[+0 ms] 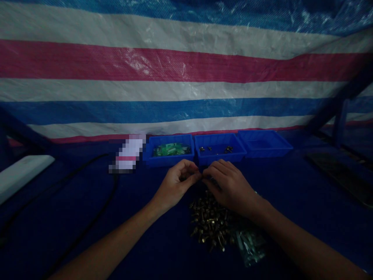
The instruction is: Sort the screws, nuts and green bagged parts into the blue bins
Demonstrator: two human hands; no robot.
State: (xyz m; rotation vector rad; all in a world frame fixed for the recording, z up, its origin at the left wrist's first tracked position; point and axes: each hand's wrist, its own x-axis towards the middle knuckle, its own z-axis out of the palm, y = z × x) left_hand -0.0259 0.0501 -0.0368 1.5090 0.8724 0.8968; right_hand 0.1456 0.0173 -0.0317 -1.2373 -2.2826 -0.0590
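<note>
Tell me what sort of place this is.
Probably a makeshift small-parts assembly bench: blue bins hold sorted parts, a pile of brass fittings lies under the hands, and a striped tarp serves as wall.

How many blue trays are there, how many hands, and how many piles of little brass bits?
Blue trays: 3, the left tray, middle tray, right tray
Hands: 2, the left hand and right hand, fingertips meeting
Piles of brass bits: 1, the brass pile
Total: 6
</note>
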